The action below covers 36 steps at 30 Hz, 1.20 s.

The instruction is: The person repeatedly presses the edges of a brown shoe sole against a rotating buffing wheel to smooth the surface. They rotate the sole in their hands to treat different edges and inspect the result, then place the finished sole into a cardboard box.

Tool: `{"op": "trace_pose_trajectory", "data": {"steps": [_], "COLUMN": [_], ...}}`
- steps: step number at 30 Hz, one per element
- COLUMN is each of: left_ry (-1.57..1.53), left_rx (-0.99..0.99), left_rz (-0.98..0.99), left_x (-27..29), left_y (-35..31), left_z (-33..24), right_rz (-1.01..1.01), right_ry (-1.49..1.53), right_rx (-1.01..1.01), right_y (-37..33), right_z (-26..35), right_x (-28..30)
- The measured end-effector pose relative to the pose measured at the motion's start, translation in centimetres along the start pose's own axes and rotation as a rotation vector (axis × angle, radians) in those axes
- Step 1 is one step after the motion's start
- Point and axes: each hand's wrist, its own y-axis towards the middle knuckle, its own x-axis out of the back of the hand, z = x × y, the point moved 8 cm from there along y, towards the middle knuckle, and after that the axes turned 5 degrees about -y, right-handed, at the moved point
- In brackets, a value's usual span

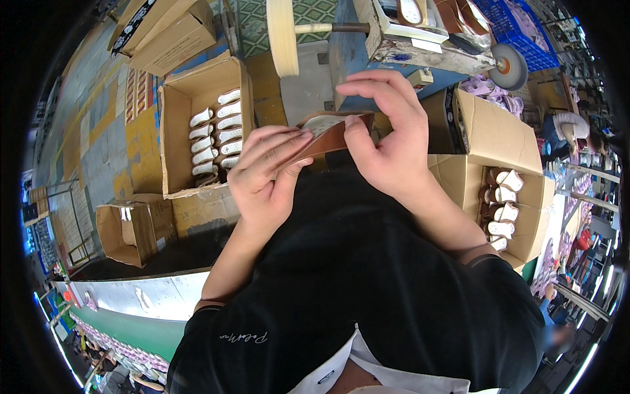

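A brown shoe piece (331, 140) with a white dotted inner face is held up in front of my chest. My left hand (266, 167) grips its left end, fingers on top and thumb underneath. At the other end, my right hand (388, 131) rests its thumb against the piece. The right hand's other fingers are spread and curved above it, off its surface. Just beyond my hands, a cream-coloured wheel (282, 38) sits on a machine's shaft (331, 28).
A cardboard box (169, 141) with rows of white-faced shoe pieces stands left. Another open box (535, 217) on the right holds similar pieces. The machine (426, 56) carries a grey wheel (510, 67) and shoe pieces on top. A blue crate (535, 49) lies beyond it.
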Motion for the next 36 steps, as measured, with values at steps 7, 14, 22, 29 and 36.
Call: {"op": "trace_pose_trajectory", "data": {"steps": [7, 14, 22, 29, 36], "left_ry": [-0.206, -0.402, -0.443, -0.338, -0.237], "left_rx": [0.194, 0.340, 0.342, 0.267, 0.212], "left_rz": [-0.105, -0.162, -0.169, -0.152, -0.134], "left_x": [0.7, 0.5, 0.6, 0.6, 0.6], "left_y": [-0.9, -1.8, -1.8, -1.5, -1.3], "left_z": [1.9, 3.1, 3.3, 3.1, 2.7], "right_rz": [-0.102, -0.059, 0.053, 0.091, 0.238], "right_ry": [0.062, 0.107, 0.078, -0.050, -0.168], "right_rx": [0.082, 0.096, 0.144, 0.197, 0.193], "right_y": [-0.5, -0.8, -0.8, -1.2, -1.9], "right_z": [0.5, 0.6, 2.0, 3.8, 4.8], "right_x": [1.0, 0.4, -0.1, -1.0, -2.5]}}
